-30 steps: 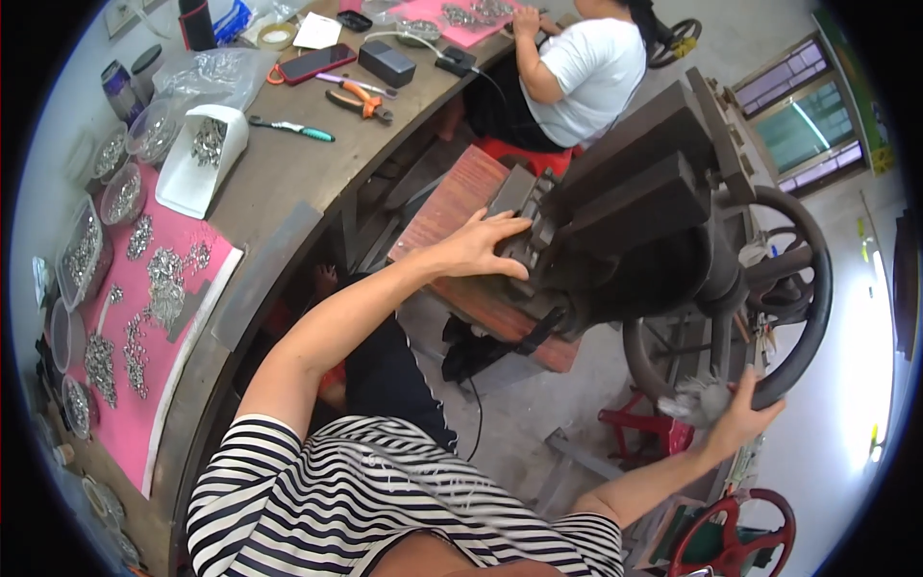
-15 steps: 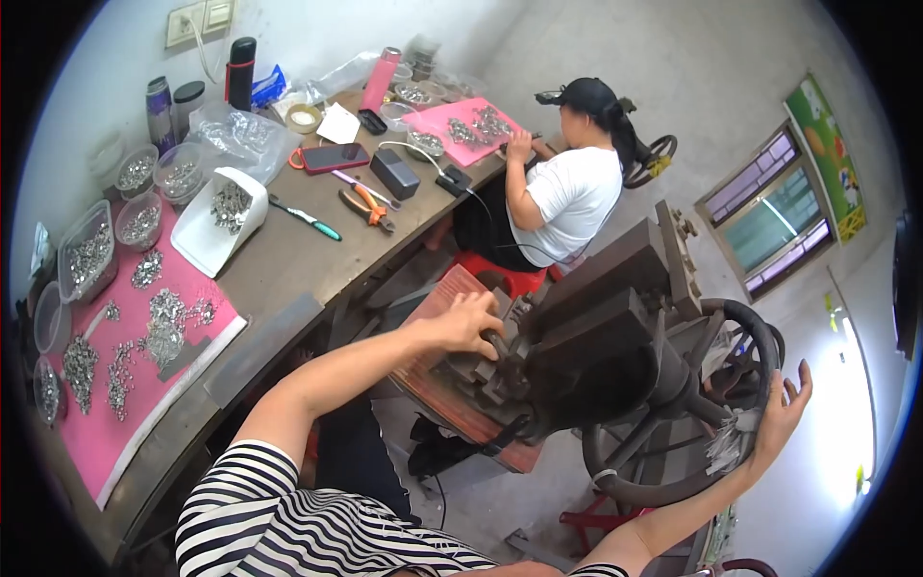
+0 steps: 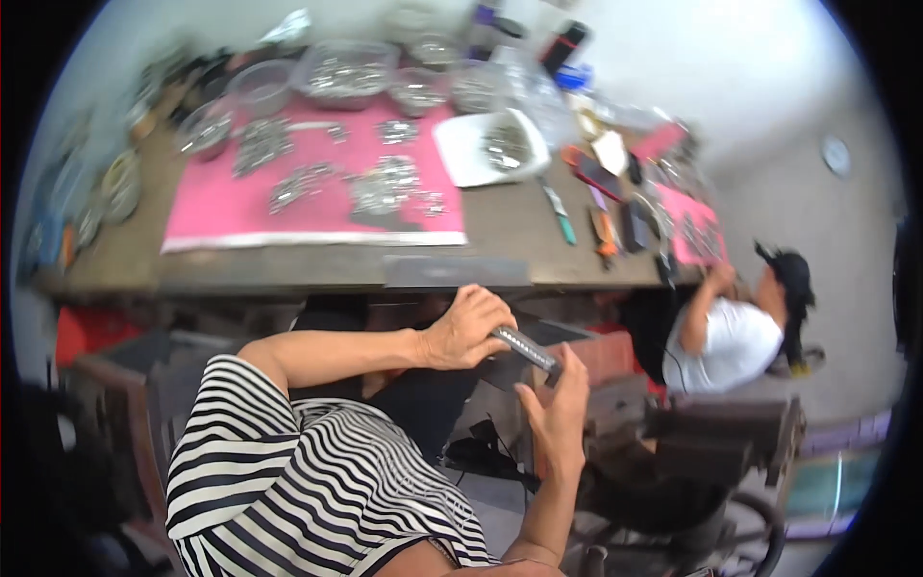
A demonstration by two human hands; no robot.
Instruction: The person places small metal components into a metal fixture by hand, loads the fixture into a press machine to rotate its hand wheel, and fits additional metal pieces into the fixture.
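A narrow dark metal bar (image 3: 528, 349) with a row of small shiny pieces along it spans the gap between my hands, above the floor in front of the bench. My left hand (image 3: 469, 329) is closed round its left end. At the bar's right end is my right hand (image 3: 560, 409), its fingers at the tip and its thumb held lower. Blur hides how firmly the right hand grips. Beyond my hands, a flat grey plate (image 3: 457, 271) lies along the bench's front edge.
The bench (image 3: 327, 269) carries a pink mat (image 3: 226, 207) with piles of small metal parts, clear tubs (image 3: 346, 72) and a white scoop (image 3: 466, 154). Orange-handled pliers (image 3: 604, 236) lie farther right. A co-worker (image 3: 735, 337) sits at right. A dark hand-wheel press (image 3: 692, 457) stands at lower right.
My view has turned left to the bench. Both hands have left the press: the left its work area, the right its wheel. The metal bar is now between them.
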